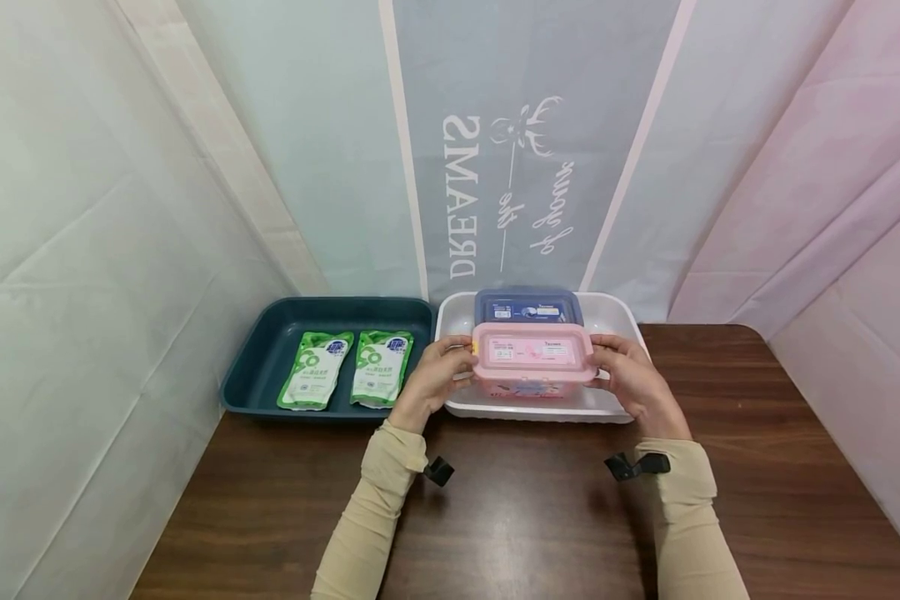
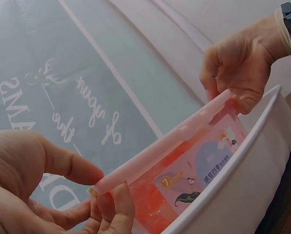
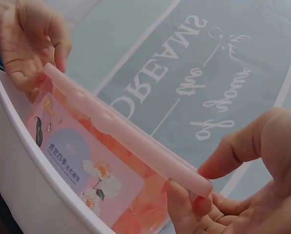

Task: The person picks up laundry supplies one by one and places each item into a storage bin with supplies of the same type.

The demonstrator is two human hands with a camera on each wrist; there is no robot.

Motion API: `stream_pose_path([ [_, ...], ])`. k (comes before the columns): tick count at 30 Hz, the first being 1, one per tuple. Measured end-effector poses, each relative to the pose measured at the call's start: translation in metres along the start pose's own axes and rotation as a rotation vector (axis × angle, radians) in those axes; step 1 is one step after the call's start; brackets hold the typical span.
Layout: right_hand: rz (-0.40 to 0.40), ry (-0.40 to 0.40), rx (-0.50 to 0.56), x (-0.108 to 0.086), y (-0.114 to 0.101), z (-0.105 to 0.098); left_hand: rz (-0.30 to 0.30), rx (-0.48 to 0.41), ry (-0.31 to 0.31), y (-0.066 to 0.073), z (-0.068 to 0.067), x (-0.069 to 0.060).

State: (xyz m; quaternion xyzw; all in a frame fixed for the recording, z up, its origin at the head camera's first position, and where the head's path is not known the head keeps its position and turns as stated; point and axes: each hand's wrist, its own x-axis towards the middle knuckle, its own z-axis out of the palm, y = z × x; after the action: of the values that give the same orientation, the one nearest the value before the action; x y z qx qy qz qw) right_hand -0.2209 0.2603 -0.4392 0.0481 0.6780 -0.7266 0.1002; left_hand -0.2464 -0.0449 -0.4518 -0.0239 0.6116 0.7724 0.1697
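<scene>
Both hands hold a pink lidded plastic box point(image 1: 532, 352) by the two ends of its lid, over the front half of a white tray point(image 1: 461, 406). My left hand point(image 1: 437, 377) pinches the left end, thumb above and fingers under the rim, as the left wrist view shows. At the opposite end, my right hand point(image 3: 252, 180) grips the lid's rim the same way. Through the clear wall show reddish-pink contents and a label with flowers. Behind it in the tray is a similar box with a blue lid point(image 1: 528, 307). The tray wall hides the pink box's base in both wrist views.
Left of the white tray, side by side with it, stands a dark teal tray point(image 1: 262, 358). Two green-and-white pouches point(image 1: 315, 371) lie in it, one being the right pouch point(image 1: 381, 369). Brown wooden tabletop point(image 1: 525, 508) spreads in front; a printed curtain point(image 1: 510, 167) hangs behind.
</scene>
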Motion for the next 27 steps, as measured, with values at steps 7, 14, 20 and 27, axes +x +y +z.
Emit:
stream_pose_path([
  [7, 0.018, -0.029, -0.031, 0.001, -0.001, -0.002, -0.034, 0.041, -0.02, 0.004, -0.001, -0.002],
  [14, 0.063, -0.054, -0.076, -0.002, 0.0, -0.008, -0.068, 0.097, -0.044, 0.005, -0.003, -0.005],
  [20, 0.057, -0.071, -0.13, -0.003, 0.0, -0.01, -0.058, 0.136, -0.062, 0.005, -0.002, -0.005],
  [27, 0.054, -0.075, -0.14, -0.003, 0.002, -0.011, -0.063, 0.154, -0.068, 0.004, -0.002, -0.005],
])
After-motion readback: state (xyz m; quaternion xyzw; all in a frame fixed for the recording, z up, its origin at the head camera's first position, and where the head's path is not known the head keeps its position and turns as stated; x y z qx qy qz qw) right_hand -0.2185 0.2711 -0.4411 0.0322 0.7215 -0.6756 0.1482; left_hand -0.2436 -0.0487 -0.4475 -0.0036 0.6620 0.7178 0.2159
